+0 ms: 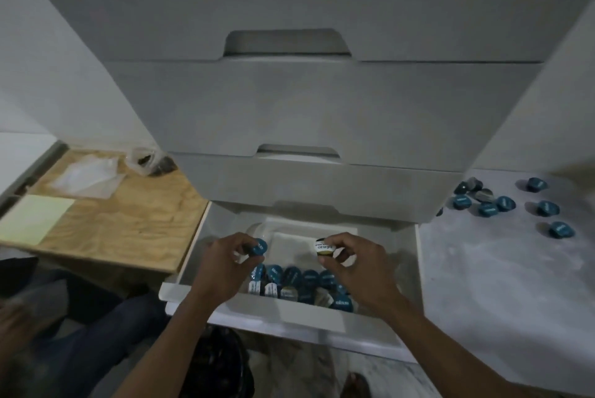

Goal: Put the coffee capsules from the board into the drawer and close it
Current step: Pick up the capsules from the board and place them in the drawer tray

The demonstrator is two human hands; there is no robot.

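1. Hard to make out: dim, soft picture throughout; print on the capsule lids unreadable; dark shapes at the lower left and bottom edge too blurred to name.
2. Cut off: both forearms by the bottom edge; the white board (502,285) by the right edge; the white cabinet (322,108) by the top.
3. Partly hidden: the back of the open drawer (289,317) under the closed drawer fronts above; some capsules in the drawer (302,281) behind the wrists.
4. Left hand (222,265) over the drawer, thumb and fingers pinching a round blue-lidded capsule (258,248).
5. Right hand (357,265) over the drawer, fingertips pinching a white-and-gold-lidded capsule (323,248); remaining fingers curled.
6. Drawer: smooth white, boxy, pulled out at the cabinet's foot; small round capsules crowded along its front, mostly teal-lidded, a few white or dark.
7. Capsules on the board (515,206): a loose scatter of teal-lidded pods on the pale, mottled surface right of the cabinet, well apart from the hands.
8. Left of the cabinet: a grainy plywood sheet (128,220) bearing a pale yellow paper (32,220) and a crinkled clear plastic bag (87,177).
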